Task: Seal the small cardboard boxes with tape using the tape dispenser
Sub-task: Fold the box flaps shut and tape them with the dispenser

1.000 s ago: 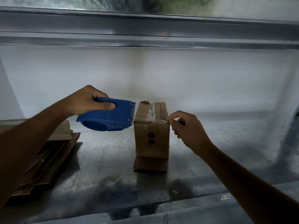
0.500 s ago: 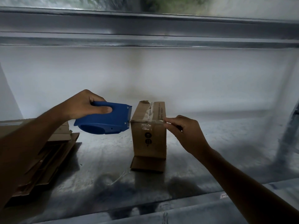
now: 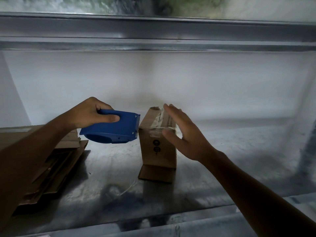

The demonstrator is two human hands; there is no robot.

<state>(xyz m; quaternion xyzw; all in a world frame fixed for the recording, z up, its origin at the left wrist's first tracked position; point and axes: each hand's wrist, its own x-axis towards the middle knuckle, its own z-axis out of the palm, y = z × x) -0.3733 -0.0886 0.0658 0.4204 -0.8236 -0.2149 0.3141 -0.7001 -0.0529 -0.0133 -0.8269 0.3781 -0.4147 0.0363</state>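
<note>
item: small cardboard box (image 3: 157, 149), brown, standing upright about midway between the left and right edges of the surface (image 3: 230, 161), nearer the far edge than the near one; two round dark printed marks on its front face; one bottom flap (image 3: 156, 174) folded out flat toward the near edge. clear tape (image 3: 159, 119) runs crinkled along the top seam and a strip crosses the upper front face. item: tape dispenser (image 3: 111, 131), blue plastic, held in the air just left of the box, its toothed end touching the box's upper left edge. left hand (image 3: 89, 115): fingers curled round the dispenser's handle, thumb along its side, gripping it. right hand (image 3: 185, 134): spread flat with fingers straight, holding nothing, laid against the upper right side of the box, thumb reaching across the front face at the tape strip. item: stack of flattened cardboard (image 3: 51, 170), lying at the left edge of the surface, well apart from the box. item: thin pale strand (image 3: 128, 189) on the surface between the box and the near edge, too faint to identify. surface is grey, metallic, reflective; white wall (image 3: 171, 79) behind the far edge.
</note>
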